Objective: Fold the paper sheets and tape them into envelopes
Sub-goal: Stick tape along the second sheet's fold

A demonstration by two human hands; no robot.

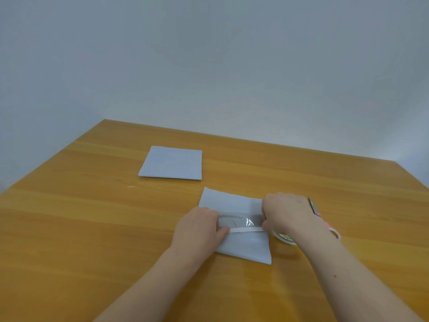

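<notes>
Hands both down on one folded paper sheet [246,247] near the table's [69,228] near edge. Left hand [199,228] pinches the left end of a clear tape strip [241,221]; right hand [286,214], fingers curled, pinches its right end. Strip stretched across the sheet's fold. Count: two folded sheets, the second folded sheet [171,164] lying apart toward the far edge; one tape roll [284,238] and one pair of scissors [313,205], both partly hidden behind the right wrist.

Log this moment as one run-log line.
step: taping | left hand: holds tape strip end | right hand: holds other end | strip: across near sheet | far sheet: untouched | roll: by right wrist
</notes>
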